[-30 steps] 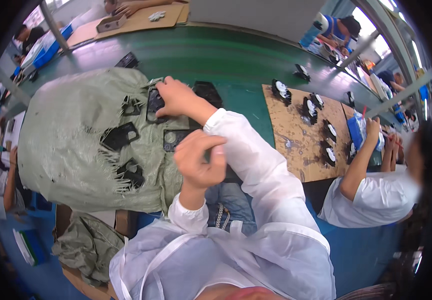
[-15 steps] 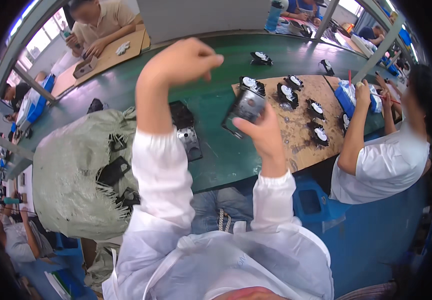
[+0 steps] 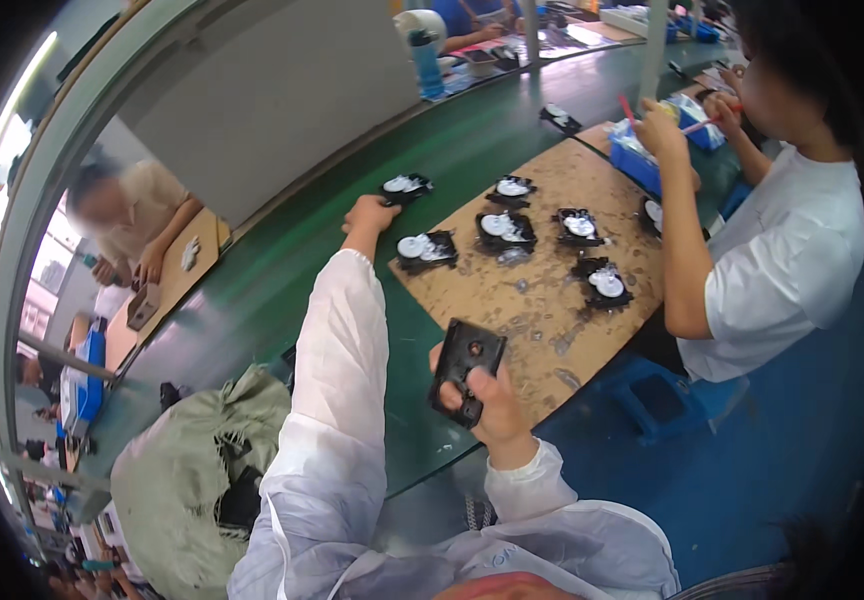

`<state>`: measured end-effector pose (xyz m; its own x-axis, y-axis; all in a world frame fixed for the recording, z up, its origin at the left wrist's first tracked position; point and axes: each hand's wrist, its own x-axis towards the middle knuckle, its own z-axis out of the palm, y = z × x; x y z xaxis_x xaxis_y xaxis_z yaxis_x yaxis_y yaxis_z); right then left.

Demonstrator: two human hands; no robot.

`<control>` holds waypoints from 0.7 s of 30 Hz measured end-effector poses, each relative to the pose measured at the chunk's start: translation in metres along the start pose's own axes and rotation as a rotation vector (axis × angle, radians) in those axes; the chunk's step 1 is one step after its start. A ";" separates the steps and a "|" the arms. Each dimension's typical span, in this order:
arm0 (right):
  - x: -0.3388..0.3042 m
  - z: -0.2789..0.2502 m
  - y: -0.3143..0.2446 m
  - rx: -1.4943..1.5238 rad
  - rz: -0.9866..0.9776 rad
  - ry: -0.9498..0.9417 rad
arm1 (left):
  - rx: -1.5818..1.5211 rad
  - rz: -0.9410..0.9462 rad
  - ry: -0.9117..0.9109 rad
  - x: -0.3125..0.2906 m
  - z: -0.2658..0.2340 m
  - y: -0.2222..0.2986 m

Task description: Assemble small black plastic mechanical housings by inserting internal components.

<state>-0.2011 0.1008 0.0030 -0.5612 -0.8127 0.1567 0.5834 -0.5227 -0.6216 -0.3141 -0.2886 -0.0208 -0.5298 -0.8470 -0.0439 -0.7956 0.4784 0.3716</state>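
Observation:
My left hand (image 3: 372, 214) reaches far out over the green work surface. Its fingers close on the near edge of a black plastic part with white round wheels (image 3: 405, 186); the fingertips are partly hidden. Nearer to me, my right hand (image 3: 495, 405) grips a black rectangular plastic housing (image 3: 474, 350), tilted, its thumb across the front face. A similar black part with white wheels (image 3: 426, 249) lies close below my left hand, at the cardboard's left corner.
Several more black-and-white parts (image 3: 505, 231) lie on the stained brown board (image 3: 542, 345). A torn green woven sack (image 3: 182, 470) bulges at the left. To the right, a co-worker in a white shirt (image 3: 782, 250) works beside a blue bin (image 3: 635, 158). A blue stool (image 3: 652, 400) stands below.
My left hand has stretched forward from mid-air to the part on the green surface. My right hand has drawn the housing nearer and turned it. The view has swung to the right.

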 end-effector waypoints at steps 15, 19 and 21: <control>-0.007 0.018 0.008 0.247 -0.008 -0.064 | -0.076 0.394 0.764 -0.177 -0.155 -0.023; -0.007 0.013 0.010 0.213 -0.086 0.005 | -0.358 0.406 0.951 -0.299 -0.155 -0.037; -0.009 0.012 0.011 0.132 -0.055 0.009 | -0.609 0.308 0.842 -0.358 -0.142 -0.041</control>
<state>-0.1826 0.0992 0.0039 -0.5993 -0.7800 0.1802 0.6237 -0.5960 -0.5057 -0.0503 -0.0380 0.1109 -0.1250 -0.7082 0.6948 -0.2604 0.6992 0.6658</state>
